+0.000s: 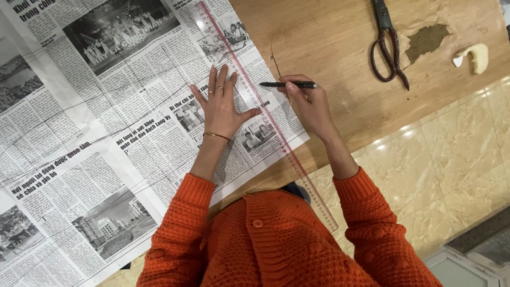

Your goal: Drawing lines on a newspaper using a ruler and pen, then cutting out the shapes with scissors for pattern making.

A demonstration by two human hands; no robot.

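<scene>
A large sheet of newspaper [79, 133] lies spread over a wooden table [340, 42]. A long clear ruler with a red edge [249, 90] runs diagonally across the paper's right side and past the table edge. My left hand [222, 103] presses flat on the newspaper just left of the ruler, fingers spread, with rings and a thin bracelet on it. My right hand [308, 103] holds a black pen [287, 84] lying nearly level, its tip pointing left toward the ruler. Thin pencil lines cross the newspaper.
Dark-handled scissors [388, 45] lie on the table at the upper right, beside a worn patch and a pale chunk of chalk [475, 56]. Beige tiled floor [451, 154] shows beyond the table edge. My orange knitted sweater fills the bottom.
</scene>
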